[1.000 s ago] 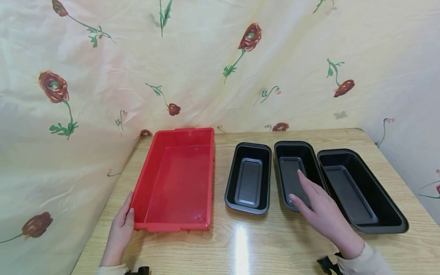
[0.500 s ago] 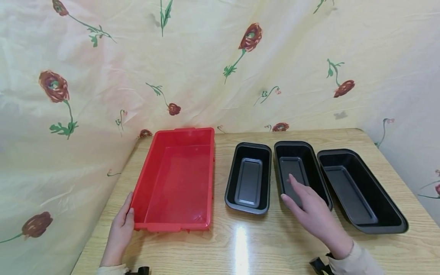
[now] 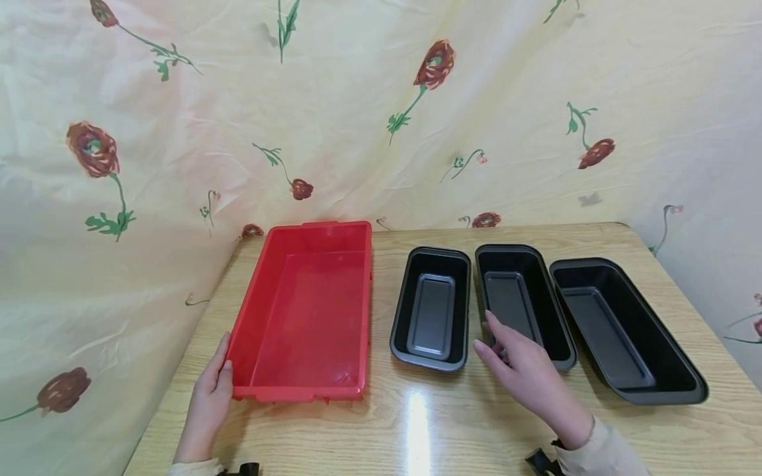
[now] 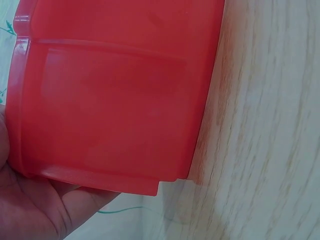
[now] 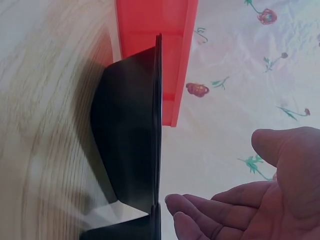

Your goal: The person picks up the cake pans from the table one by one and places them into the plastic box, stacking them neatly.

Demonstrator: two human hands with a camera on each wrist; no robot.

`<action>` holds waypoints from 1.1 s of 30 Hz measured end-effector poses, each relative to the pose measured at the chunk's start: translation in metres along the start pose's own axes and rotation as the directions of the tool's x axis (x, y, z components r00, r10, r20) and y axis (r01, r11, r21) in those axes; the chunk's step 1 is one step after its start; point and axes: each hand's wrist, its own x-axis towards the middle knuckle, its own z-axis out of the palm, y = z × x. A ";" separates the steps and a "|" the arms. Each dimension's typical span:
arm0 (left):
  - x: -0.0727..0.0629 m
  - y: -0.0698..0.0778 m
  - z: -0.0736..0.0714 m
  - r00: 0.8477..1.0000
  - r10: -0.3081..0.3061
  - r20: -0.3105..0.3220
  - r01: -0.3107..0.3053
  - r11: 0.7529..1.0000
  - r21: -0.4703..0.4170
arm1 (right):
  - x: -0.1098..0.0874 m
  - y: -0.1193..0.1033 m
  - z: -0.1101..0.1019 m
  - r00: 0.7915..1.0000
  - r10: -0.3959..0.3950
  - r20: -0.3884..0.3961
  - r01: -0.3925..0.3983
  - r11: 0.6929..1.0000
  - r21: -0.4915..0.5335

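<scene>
A shallow red plastic tray lies on the left of the table. My left hand grips its near left corner; in the left wrist view, the hand lies round that corner under the rim. My right hand hovers with loose fingers over the near end of the middle black loaf pan, holding nothing. Thumb and index finger point towards the smaller loaf pan on the left. The right wrist view has the relaxed hand beside the pan rims.
A larger black loaf pan stands at the right, set at an angle close beside the middle pan. The wooden table ends at the back against a flowered cloth, which also hangs along both sides.
My right hand has moved left and slightly nearer, from above the middle loaf pan's right side to its near left corner. The left hand and the red tray have stayed put.
</scene>
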 end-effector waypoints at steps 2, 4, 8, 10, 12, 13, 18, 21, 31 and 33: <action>0.000 0.000 0.000 1.000 -0.001 0.000 0.001 1.000 0.000 | 0.000 0.000 0.002 1.000 0.003 -0.004 -0.003 1.000 -0.004; 0.000 0.000 0.000 1.000 -0.005 0.005 0.005 1.000 -0.004 | 0.001 0.000 0.005 1.000 0.011 -0.003 -0.011 1.000 -0.001; 0.001 0.000 -0.001 1.000 -0.006 0.003 0.006 1.000 0.006 | 0.001 -0.001 0.009 1.000 0.017 0.005 -0.018 1.000 0.017; 0.001 -0.001 0.000 1.000 0.000 -0.002 0.000 1.000 0.007 | 0.002 -0.002 0.010 1.000 0.014 0.006 -0.014 1.000 0.021; 0.001 -0.001 0.000 1.000 0.011 -0.008 -0.010 1.000 0.002 | 0.002 -0.003 0.012 1.000 0.018 0.012 -0.018 1.000 0.023; 0.001 -0.001 0.000 1.000 0.018 -0.012 -0.018 1.000 -0.002 | 0.002 -0.003 0.013 1.000 0.025 0.018 -0.025 0.999 0.022; 0.000 -0.002 0.001 0.997 0.074 -0.032 -0.075 0.997 -0.025 | 0.002 -0.005 0.019 0.998 0.052 0.044 -0.052 0.999 0.014; 0.000 -0.002 0.002 0.995 0.094 -0.036 -0.095 0.995 -0.035 | 0.002 -0.006 0.022 0.997 0.062 0.054 -0.063 0.998 0.011; -0.001 -0.001 0.002 0.996 0.078 -0.032 -0.080 0.996 -0.040 | 0.002 -0.008 0.033 0.998 0.049 0.032 -0.049 0.999 0.001; -0.001 -0.001 0.002 0.997 0.066 -0.031 -0.068 0.997 -0.042 | 0.003 -0.009 0.036 0.997 0.065 0.041 -0.065 0.998 0.001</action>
